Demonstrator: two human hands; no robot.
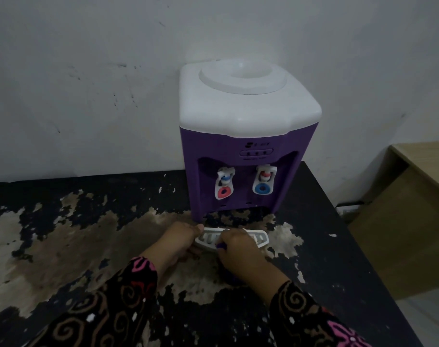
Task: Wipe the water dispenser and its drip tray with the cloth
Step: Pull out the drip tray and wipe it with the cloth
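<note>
A purple water dispenser (241,146) with a white top stands against the wall on a black table. Its white slotted drip tray (259,237) lies out on the table just in front of it. My left hand (181,240) grips the tray's left end. My right hand (238,249) is curled round a purple cloth (221,245) and holds it against the tray's middle. Most of the cloth is hidden under that hand.
The black table top (63,234) is badly peeled, with brown patches across it. A white wall rises behind. A light wooden desk (421,176) stands to the right, past the table's right edge (351,234).
</note>
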